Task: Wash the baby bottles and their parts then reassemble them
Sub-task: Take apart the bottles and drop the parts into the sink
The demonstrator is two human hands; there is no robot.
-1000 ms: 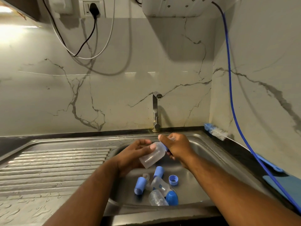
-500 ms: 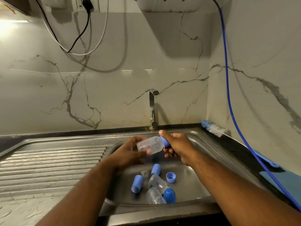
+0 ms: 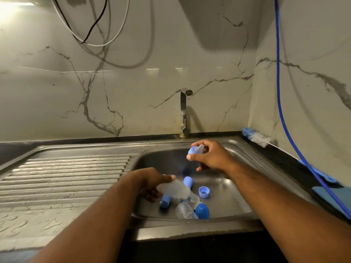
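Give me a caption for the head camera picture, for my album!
Left hand holds a clear bottle over the sink; right hand holds a blue teat ring.

Clear bottle body (image 3: 173, 189), motion-blurred, near-horizontal, gripped by left hand (image 3: 150, 184) at frame centre, low over sink (image 3: 237, 149) basin. Blue screw collar with clear teat (image 3: 195, 149) pinched in right hand (image 3: 210, 158), centre-right, higher, apart from the body. On the basin floor below: blue cap (image 3: 188, 181) on its side; loose blue ring (image 3: 204, 192), open side up, just right of it; second blue cap (image 3: 164, 201) lower left; lying clear bottle (image 3: 185, 211) touching blue dome cap (image 3: 202, 211); another clear bottle (image 3: 193, 199) behind, partly hidden.
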